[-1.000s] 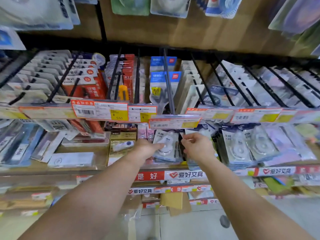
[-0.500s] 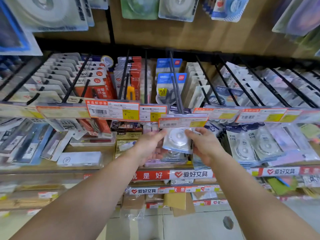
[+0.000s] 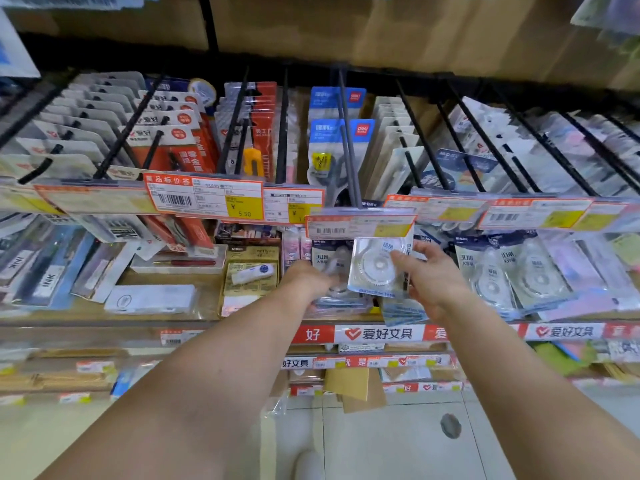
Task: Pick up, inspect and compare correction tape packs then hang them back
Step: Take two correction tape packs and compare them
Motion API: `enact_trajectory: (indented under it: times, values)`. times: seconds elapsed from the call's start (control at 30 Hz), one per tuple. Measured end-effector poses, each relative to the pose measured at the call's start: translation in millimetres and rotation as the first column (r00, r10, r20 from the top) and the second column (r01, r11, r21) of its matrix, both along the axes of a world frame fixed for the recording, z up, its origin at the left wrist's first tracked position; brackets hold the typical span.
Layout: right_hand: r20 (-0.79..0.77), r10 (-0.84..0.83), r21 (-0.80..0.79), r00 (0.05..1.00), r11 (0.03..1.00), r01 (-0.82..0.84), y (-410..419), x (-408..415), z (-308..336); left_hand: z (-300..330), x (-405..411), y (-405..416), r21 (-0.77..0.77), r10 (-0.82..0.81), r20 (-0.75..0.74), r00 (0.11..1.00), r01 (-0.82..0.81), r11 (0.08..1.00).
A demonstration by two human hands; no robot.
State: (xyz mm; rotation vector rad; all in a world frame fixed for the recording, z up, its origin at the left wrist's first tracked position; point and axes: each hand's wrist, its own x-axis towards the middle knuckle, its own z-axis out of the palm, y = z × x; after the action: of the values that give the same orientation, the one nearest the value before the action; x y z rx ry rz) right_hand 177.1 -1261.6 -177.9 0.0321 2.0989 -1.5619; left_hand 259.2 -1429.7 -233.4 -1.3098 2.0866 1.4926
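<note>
Lifting a clear pack (image 3: 375, 266) toward its peg, the right hand (image 3: 431, 275) holds it by the right edge: thumb on the front face, the other fingers behind. The pack sits just under the tilted price tag (image 3: 360, 226), at about 12 o'clock from the wrists, its round tape wheel facing the camera. A second ago both hands were low on a hanging pack, the left thumb on its wheel. Half a second ago the clear pack was up under the tag, held between both hands. Now the left hand (image 3: 311, 280) has dropped off to 9 o'clock of the pack and reaches down among the hanging packs (image 3: 332, 261) below. It is smeared by motion, so I cannot tell whether its fingers are apart or closed on anything.

My reading is that the right hand alone carries the pack while the left goes for a second one, either to compare or to clear the way. The pack's top is hidden behind the tag, so whether its hole is near the peg (image 3: 349, 147) cannot be seen. More tape packs (image 3: 491, 275) hang at 3 o'clock of the right hand, and a shelf strip (image 3: 381, 332) runs below both wrists at 6 o'clock.
</note>
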Motion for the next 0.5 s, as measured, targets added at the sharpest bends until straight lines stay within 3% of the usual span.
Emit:
enact_trajectory:
  times: [0.23,0.5]
  values:
    - [0.015,0.045,0.037,0.999,0.998,-0.045,-4,10,-1,2,28,-20,0.156,0.205,-0.094,0.974,-0.189,0.970]
    - [0.078,0.123,-0.002,0.989,0.992,-0.124,-20,100,8,38,139,-44,0.356,0.220,-0.226,0.949,-0.130,0.925]
